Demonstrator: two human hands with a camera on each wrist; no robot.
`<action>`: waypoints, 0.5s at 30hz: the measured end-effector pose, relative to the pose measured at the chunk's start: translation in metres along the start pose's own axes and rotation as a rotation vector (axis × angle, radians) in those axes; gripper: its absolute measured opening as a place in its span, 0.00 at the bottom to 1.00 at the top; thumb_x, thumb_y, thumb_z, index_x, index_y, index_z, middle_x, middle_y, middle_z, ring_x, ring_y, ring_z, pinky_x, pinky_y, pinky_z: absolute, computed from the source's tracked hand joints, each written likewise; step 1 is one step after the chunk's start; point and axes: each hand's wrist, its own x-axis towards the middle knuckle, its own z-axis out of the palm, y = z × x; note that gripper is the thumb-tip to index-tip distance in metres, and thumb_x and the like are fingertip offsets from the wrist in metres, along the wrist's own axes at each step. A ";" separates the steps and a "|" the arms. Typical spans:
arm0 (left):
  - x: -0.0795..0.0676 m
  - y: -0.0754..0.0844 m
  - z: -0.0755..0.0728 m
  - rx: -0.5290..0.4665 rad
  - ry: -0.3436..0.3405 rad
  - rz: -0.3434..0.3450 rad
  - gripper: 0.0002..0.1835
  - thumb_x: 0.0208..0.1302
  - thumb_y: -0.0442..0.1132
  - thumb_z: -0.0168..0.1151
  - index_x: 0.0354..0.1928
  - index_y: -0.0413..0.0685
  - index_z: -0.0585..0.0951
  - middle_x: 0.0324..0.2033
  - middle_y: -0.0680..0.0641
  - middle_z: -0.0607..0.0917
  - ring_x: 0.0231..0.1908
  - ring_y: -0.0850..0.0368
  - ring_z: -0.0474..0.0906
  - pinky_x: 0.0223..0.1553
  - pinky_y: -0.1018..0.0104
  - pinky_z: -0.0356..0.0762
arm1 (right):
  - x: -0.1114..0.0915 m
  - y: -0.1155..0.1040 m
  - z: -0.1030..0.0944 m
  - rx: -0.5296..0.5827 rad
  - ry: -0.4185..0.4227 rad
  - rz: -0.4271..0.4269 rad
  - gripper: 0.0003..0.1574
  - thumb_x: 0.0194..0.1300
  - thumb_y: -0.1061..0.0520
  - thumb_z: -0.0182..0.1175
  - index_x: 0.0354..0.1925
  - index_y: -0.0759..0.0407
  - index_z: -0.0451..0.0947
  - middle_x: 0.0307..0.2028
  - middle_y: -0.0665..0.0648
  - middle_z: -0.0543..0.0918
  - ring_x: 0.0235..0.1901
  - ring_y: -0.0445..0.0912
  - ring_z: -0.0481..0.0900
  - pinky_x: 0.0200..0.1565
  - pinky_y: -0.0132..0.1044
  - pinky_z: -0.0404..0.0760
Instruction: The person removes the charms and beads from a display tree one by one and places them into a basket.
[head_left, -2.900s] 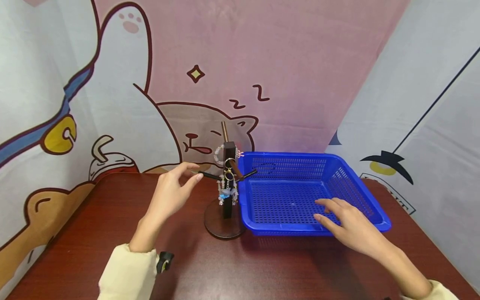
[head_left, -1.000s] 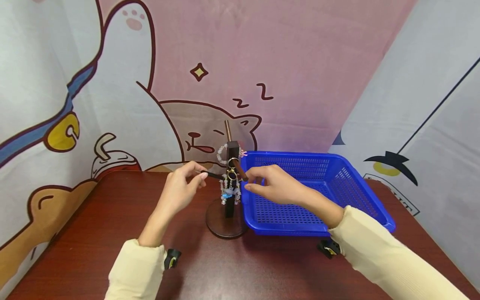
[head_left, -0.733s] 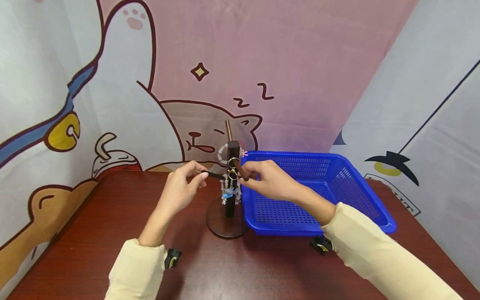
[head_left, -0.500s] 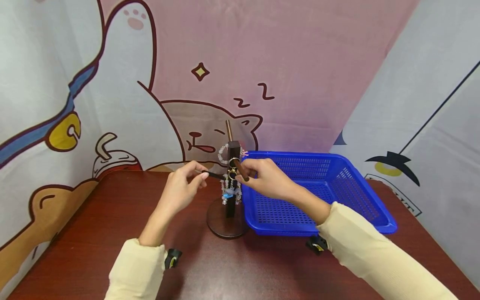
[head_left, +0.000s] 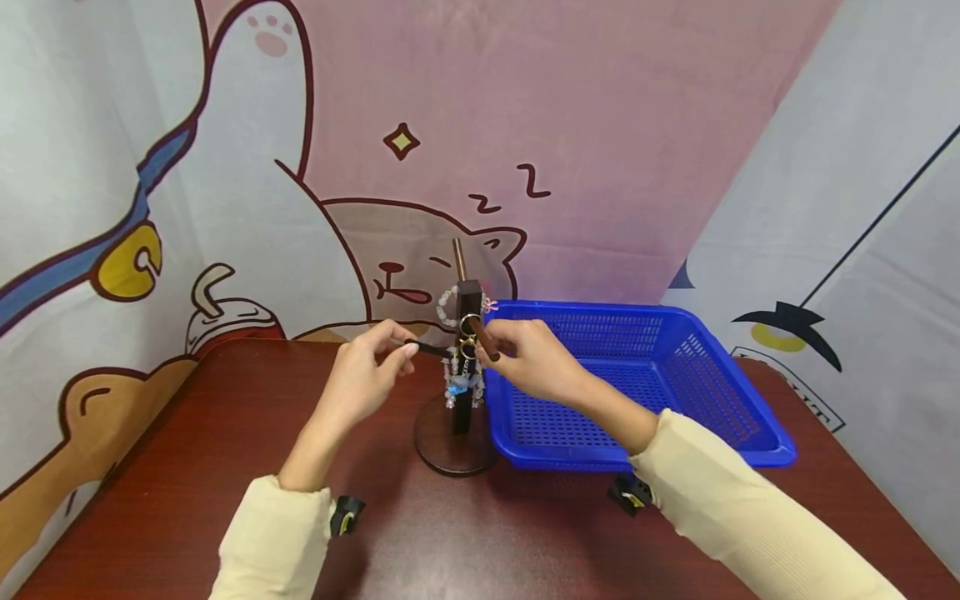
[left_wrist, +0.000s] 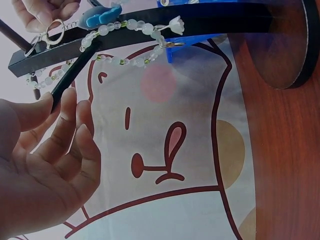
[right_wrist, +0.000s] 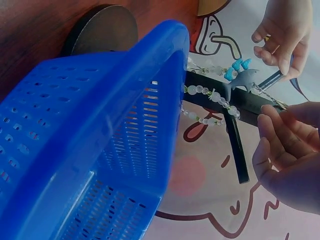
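The left hand (head_left: 367, 371) pinches a black peg (left_wrist: 75, 74) of the stand (head_left: 462, 419) between thumb and fingers. Thumb and fingertips together, the right hand (head_left: 536, 360) pinches the ring of the dolphin keychain (right_wrist: 242, 79), which hangs on the stand toward the worktop's (head_left: 225, 433) far edge. The backdrop (head_left: 600, 167) reads "Z Z".

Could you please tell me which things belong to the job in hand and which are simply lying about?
Job in hand:
dark wood-look stand, whose slim black peg the left hand pinches
grey dolphin-shaped keychain, whose upper end the right hand seems to pinch

Seemingly just about:
clear-beaded bracelets, hanging on the stand, unheld
blue plastic basket beside the stand, unheld
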 end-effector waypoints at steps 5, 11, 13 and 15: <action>0.000 0.000 0.000 0.002 0.005 0.005 0.03 0.62 0.33 0.57 0.37 0.43 0.78 0.20 0.49 0.81 0.26 0.53 0.77 0.25 0.63 0.68 | -0.003 0.001 -0.002 0.052 -0.022 0.028 0.05 0.56 0.65 0.58 0.26 0.58 0.77 0.20 0.45 0.77 0.23 0.40 0.69 0.28 0.34 0.67; 0.000 0.000 0.000 0.003 0.003 0.007 0.04 0.62 0.33 0.57 0.38 0.43 0.78 0.20 0.49 0.82 0.26 0.53 0.78 0.25 0.63 0.68 | -0.009 0.001 -0.006 0.090 -0.026 0.036 0.06 0.56 0.66 0.56 0.26 0.58 0.78 0.21 0.49 0.80 0.22 0.40 0.69 0.27 0.34 0.67; 0.000 0.000 0.000 0.003 0.002 0.004 0.04 0.62 0.33 0.57 0.38 0.43 0.78 0.20 0.49 0.82 0.26 0.54 0.78 0.25 0.63 0.68 | -0.011 0.001 -0.007 0.094 -0.026 0.033 0.06 0.57 0.65 0.56 0.27 0.58 0.78 0.21 0.49 0.80 0.22 0.40 0.69 0.27 0.34 0.67; 0.000 0.000 0.000 0.003 0.001 -0.002 0.04 0.63 0.33 0.57 0.38 0.43 0.78 0.21 0.49 0.82 0.26 0.54 0.78 0.25 0.63 0.68 | -0.014 0.000 -0.008 0.100 -0.027 0.029 0.06 0.58 0.65 0.56 0.27 0.56 0.78 0.21 0.50 0.80 0.22 0.39 0.70 0.27 0.34 0.68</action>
